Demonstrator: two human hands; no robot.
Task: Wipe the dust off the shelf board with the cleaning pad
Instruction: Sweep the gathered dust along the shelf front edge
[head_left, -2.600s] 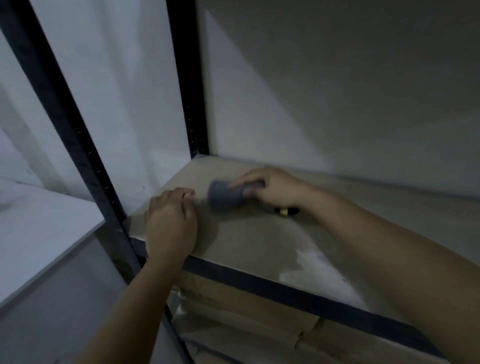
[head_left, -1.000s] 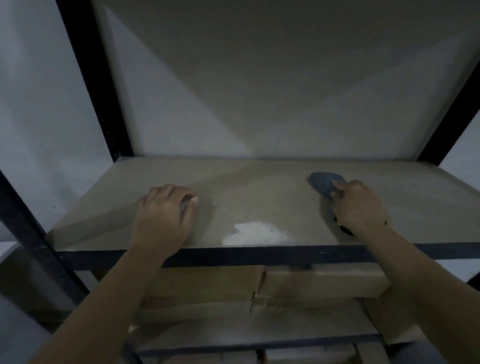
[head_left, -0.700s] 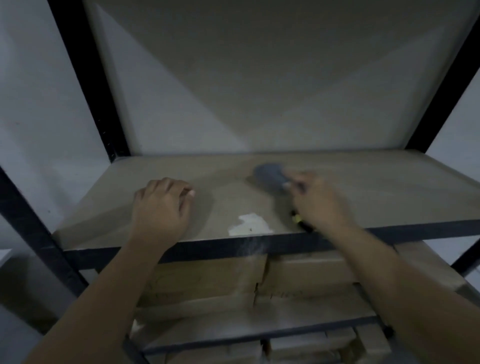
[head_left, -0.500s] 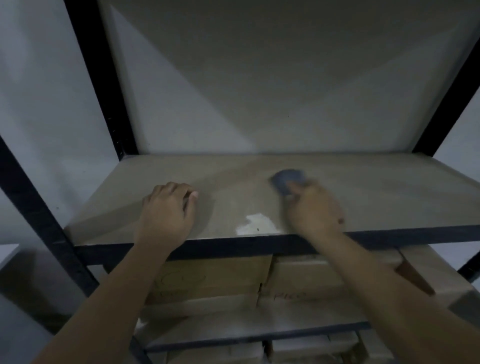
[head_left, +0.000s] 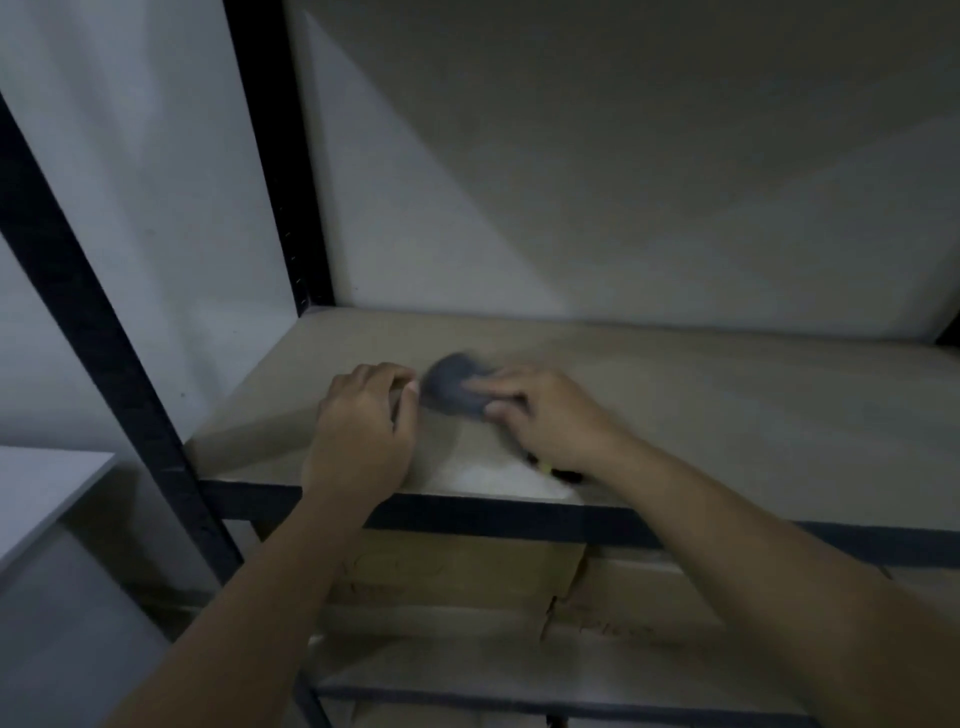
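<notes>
Two hands on shelf board (head_left: 675, 395): right hand (head_left: 550, 415) curled on blurred grey cleaning pad (head_left: 457, 389), left of centre; left hand (head_left: 363, 431) loosely curled beside it, holding nothing. Pale patch (head_left: 498, 475) near front edge; black upright (head_left: 104, 332) left; boxes (head_left: 457, 577) below.

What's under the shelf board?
Under the shelf board, brown cardboard boxes sit on a lower shelf. The arms cover part of them, and what is inside the boxes or behind them cannot be seen.
</notes>
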